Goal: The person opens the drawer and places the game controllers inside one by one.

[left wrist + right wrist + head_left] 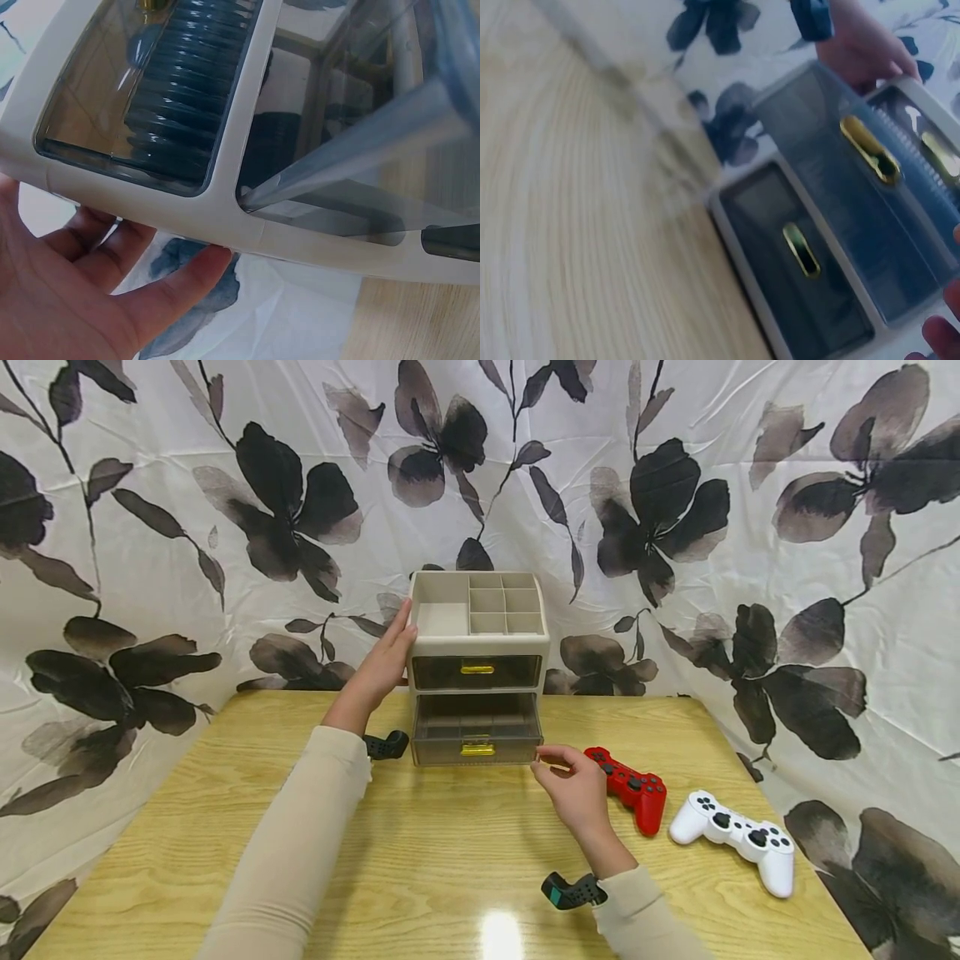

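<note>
A cream desktop organizer (480, 646) with smoky see-through drawers stands against the cloth. Its middle drawer (438, 750), with a gold handle (477, 749), is pulled out; the top drawer (438, 673) is closed. A bottom drawer (769, 217) shows closed in the right wrist view, hidden from the head view. My left hand (384, 664) rests along the organizer's left side, its thumb extended against the casing in the left wrist view. At the pulled-out drawer's front right corner is my right hand (576, 789), fingers loosely bent; whether the fingertips touch it I cannot tell.
A red game controller (633, 787) lies just right of my right hand. Farther right, near the table's edge, lies a white game controller (733, 833). Divided compartments (504, 602) top the organizer. Floral cloth (480, 460) hangs behind the wooden table (442, 852).
</note>
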`<state>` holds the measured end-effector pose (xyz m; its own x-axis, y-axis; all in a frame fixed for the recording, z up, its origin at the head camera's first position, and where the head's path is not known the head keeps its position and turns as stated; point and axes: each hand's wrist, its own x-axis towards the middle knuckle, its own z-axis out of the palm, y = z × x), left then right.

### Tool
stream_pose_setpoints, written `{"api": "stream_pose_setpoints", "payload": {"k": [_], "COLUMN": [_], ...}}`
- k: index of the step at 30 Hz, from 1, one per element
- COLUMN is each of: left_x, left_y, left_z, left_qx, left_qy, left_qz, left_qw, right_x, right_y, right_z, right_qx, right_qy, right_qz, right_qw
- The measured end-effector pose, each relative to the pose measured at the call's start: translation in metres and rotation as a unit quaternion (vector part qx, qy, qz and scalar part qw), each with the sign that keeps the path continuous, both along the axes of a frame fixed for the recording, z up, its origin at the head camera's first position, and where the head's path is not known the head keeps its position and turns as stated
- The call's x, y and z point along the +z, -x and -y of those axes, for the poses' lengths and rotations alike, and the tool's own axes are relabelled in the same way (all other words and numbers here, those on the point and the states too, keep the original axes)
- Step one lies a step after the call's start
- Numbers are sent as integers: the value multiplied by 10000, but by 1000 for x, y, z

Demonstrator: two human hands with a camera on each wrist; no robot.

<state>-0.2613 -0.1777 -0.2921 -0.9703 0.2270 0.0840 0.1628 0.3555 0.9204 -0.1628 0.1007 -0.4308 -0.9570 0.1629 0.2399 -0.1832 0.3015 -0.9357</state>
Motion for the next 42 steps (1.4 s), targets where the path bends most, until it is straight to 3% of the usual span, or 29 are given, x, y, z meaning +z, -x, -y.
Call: {"api": "stream_pose_setpoints", "payload": {"k": [8, 20, 25, 30, 33, 37, 42], "left_x": [-1, -2, -11, -25, -28, -24, -9], "left_y": [1, 0, 11, 25, 27, 24, 9], "left_z": [0, 0, 3, 7, 8, 7, 1], "left_qx": [-1, 32, 72, 140, 176, 169, 128], "left_qy": [21, 65, 10, 53, 76, 65, -17], "left_qz": [-25, 30, 23, -74, -128, -66, 63], "left_qw": [10000, 10000, 10000, 9999, 9997, 9998, 9999], "right_x": [3, 10, 11, 10, 9, 8, 6], "right_y": [2, 12, 17, 22, 25, 29, 34], "right_z": [-23, -54, -64, -75, -80, -87, -95], "right_qx": [-110, 424, 603, 669, 733, 808, 874], "right_qy": [-1067, -2777, -3264, -3511, -3594, -3793, -4099], "right_qz": [-108, 192, 355, 423, 570, 812, 1018], "right_qw": [9942, 9595, 9427, 9330, 9286, 9182, 9022]}}
